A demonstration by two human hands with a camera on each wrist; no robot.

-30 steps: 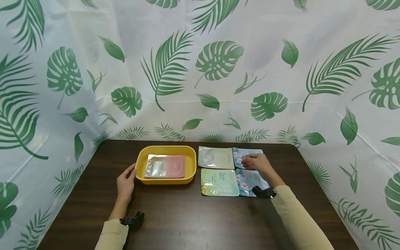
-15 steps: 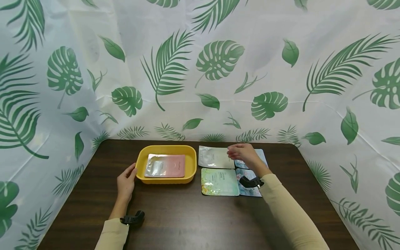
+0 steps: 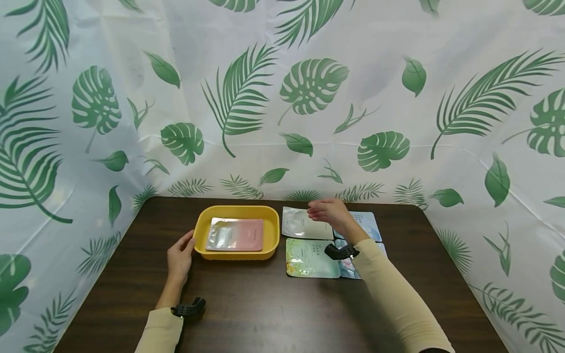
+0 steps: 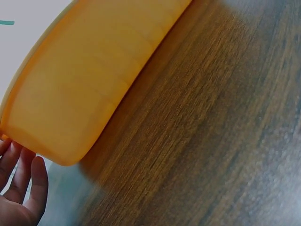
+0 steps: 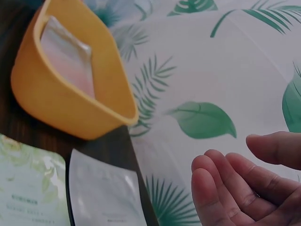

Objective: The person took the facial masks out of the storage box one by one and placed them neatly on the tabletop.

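In the head view my left hand point(image 3: 180, 257) is at the left end of a yellow plastic bin point(image 3: 198, 249), its fingertips touching the outer wall. The left wrist view shows these fingers point(image 4: 39, 181) fairly straight against the bin's end. A silver-and-pink sheet mask packet point(image 3: 236, 235) lies in the bin. My right hand point(image 3: 330, 214) is raised over the pale silver packet point(image 3: 302, 223), its fingers loosely bent with nothing between them. In the right wrist view its thumb point(image 5: 275, 147) stands apart from the fingers. Below that packet lies a green one point(image 3: 311, 257).
Two blue flowered packets, the back one point(image 3: 367, 225) and the front one point(image 3: 348, 267), lie to the right, partly hidden by my right arm. All rest on a dark wooden table point(image 3: 265, 309). A leaf-patterned cloth point(image 3: 265, 108) hangs behind its back edge.
My right hand has moved left from above the back blue packet to above the pale silver one. My left hand stays at the bin. The packets have not visibly moved.
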